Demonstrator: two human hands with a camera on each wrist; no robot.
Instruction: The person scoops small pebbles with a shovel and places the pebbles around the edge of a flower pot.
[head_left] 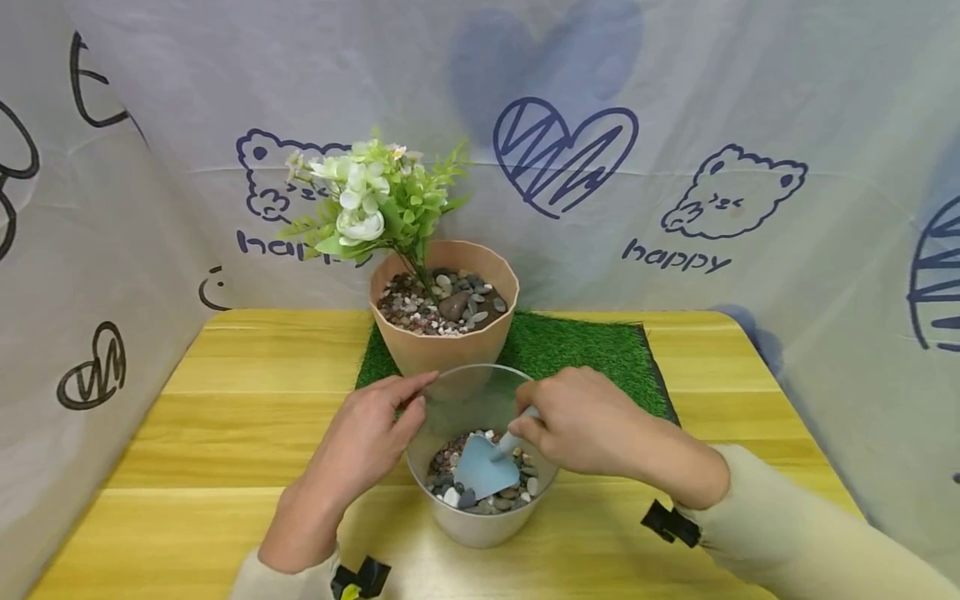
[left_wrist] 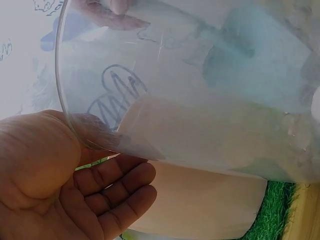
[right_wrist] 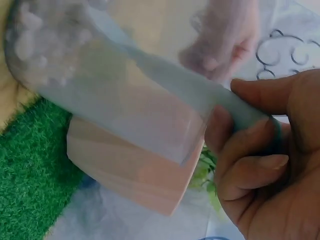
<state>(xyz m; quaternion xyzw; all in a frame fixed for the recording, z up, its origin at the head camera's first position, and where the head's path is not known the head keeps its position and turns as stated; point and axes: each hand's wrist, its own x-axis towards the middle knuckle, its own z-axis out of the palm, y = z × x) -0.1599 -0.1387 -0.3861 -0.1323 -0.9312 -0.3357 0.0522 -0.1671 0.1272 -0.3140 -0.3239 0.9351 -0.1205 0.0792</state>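
Note:
A pale blue hand trowel (head_left: 486,468) sits with its blade among pebbles (head_left: 504,500) inside a clear plastic bucket (head_left: 483,532). My right hand (head_left: 588,421) grips the trowel's handle (right_wrist: 240,107) above the bucket's right side, fingers curled round it. At the left of the bucket, my left hand (head_left: 367,429) holds the rim (left_wrist: 61,75) between thumb and index finger. Its other fingers (left_wrist: 122,210) are loosely bent outside the wall. The pebbles are white, grey and brownish; part of them is hidden beneath the blade.
Just behind the bucket stands a peach flowerpot (head_left: 450,354) with stones, dark soil and white artificial flowers (head_left: 363,192). Green artificial turf (head_left: 585,346) lies under it on the wooden table (head_left: 247,417). A printed white cloth (head_left: 570,258) hangs behind and at both sides.

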